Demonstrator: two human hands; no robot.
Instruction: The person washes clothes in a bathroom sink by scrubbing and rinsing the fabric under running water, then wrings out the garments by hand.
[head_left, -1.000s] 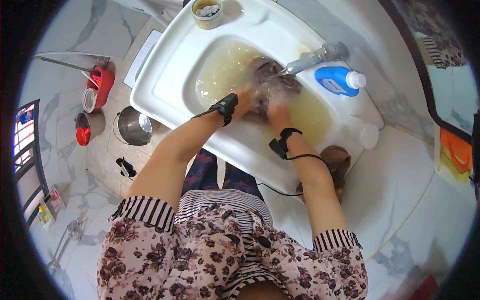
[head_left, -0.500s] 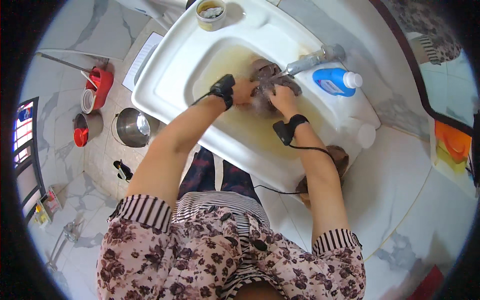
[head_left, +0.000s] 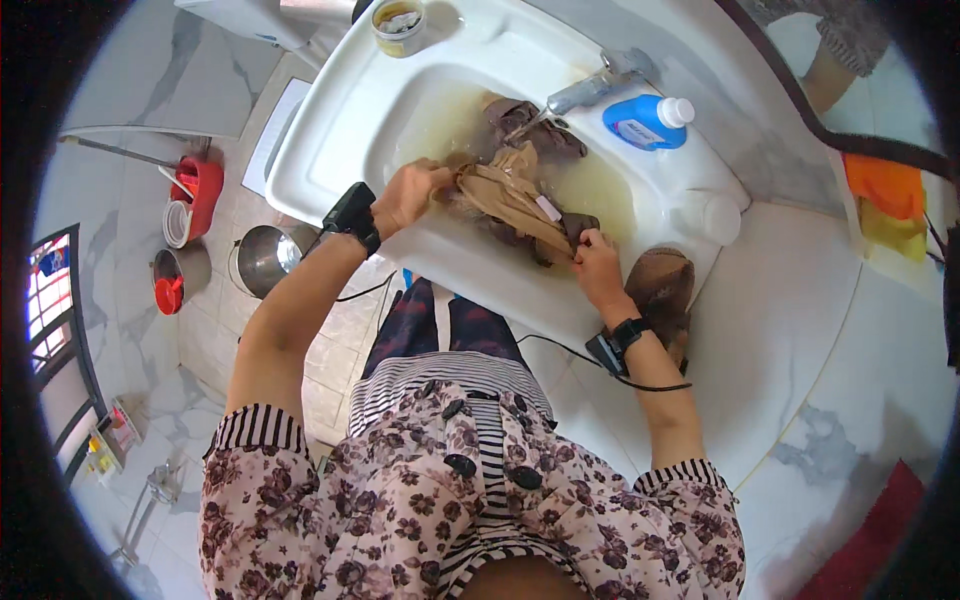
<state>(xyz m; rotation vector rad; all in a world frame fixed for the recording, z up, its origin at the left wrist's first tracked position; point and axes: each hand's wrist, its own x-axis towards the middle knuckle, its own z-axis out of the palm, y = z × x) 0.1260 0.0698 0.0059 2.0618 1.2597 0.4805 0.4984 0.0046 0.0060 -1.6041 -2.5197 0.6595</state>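
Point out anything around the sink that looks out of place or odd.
The water in the sink is murky yellow, not clear, around the tan-brown cloth held by the left hand and right hand. A second brown cloth lies bunched over the sink's near right edge, rather than in the water. No damage stands out.

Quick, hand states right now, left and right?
Left hand: closed, gripping one end of the tan cloth.
Right hand: closed, pinching the other end.

A metal bucket point(head_left: 257, 263) sits near a red tub point(head_left: 206, 187), with perhaps a red cloth point(head_left: 868, 540) at lower right.
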